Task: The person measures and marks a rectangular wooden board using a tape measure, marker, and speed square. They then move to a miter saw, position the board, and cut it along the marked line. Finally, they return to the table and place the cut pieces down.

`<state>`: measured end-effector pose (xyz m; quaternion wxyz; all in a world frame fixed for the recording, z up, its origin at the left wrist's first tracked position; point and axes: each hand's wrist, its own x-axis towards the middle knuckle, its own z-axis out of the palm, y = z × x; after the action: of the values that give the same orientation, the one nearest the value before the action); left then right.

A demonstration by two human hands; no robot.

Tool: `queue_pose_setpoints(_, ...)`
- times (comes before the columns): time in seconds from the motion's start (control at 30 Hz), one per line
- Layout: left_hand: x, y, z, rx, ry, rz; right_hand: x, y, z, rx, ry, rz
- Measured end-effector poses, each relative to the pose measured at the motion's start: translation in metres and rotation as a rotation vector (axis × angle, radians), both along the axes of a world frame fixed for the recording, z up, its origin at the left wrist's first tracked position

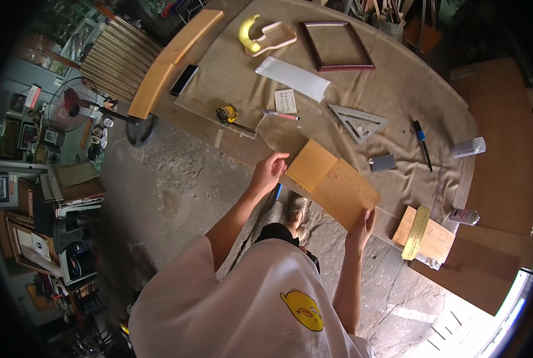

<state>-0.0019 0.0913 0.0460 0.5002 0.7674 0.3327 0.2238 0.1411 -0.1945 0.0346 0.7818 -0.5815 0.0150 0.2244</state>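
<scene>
Two hands grip a tan board (332, 184) above the workbench (398, 89), left hand (268, 172) on its upper-left corner, right hand (362, 230) pinching the lower-right end of its diagonal long axis.

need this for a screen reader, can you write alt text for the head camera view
Seen from above, a person holds a flat tan board over the edge of a cloth-covered workbench, left hand and right hand at opposite ends. On the bench lie a tape measure, metal triangle square and empty picture frame.
</scene>
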Motion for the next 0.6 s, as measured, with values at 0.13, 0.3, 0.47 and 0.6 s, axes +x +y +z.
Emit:
queue_pose_setpoints(0.13, -0.082, -0.022, -0.024, 0.15, 0.16, 0.061, 0.017, 0.046, -0.031, 0.005, -0.059, 0.064)
queue_pose_setpoints(0.3, -0.268, -0.07, -0.101, 0.076, 0.996, -0.01, 0.021, 0.03, -0.077, -0.286, -0.179, -0.101)
queue_pose_setpoints(0.47, -0.494, -0.137, -0.137, -0.443, 1.383, 0.025, -0.058, -0.049, -0.081, -0.355, -0.11, -0.044)
queue_pose_setpoints(0.6, -0.481, -0.145, -0.089, -0.572, 1.238, 0.403, -0.103, -0.123, -0.065, -0.693, 0.129, 0.065)
